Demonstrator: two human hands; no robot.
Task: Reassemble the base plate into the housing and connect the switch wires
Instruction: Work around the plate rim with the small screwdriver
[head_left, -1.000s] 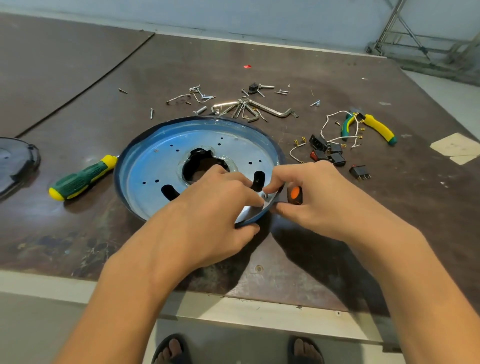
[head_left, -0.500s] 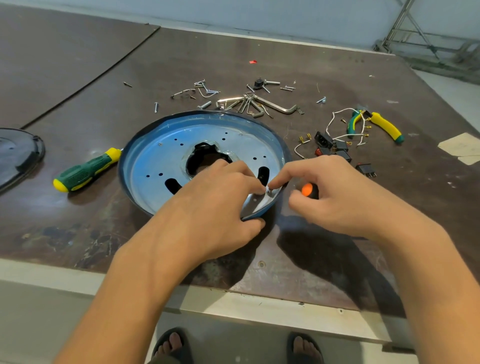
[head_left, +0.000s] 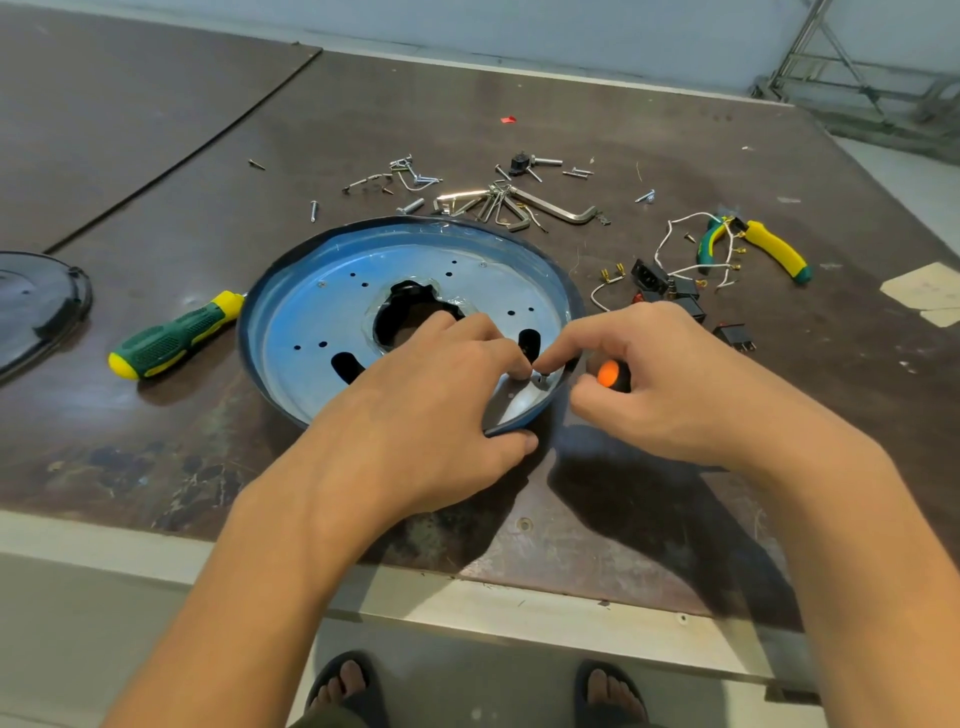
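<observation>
A green-and-yellow screwdriver lies left of the left hand; hex keys and pliers lie beyond the right hand.

**What lies on my bench**

My dark brown bench is scuffed near its front edge. The round blue housing lies in the middle, with a green and yellow screwdriver just left of it. Beyond it are scattered screws and a bunch of hex keys. To the right lie black switches, white wires and yellow-handled pliers, then a pale paper scrap. At the far left a black part, perhaps a cover, is cut off.
</observation>
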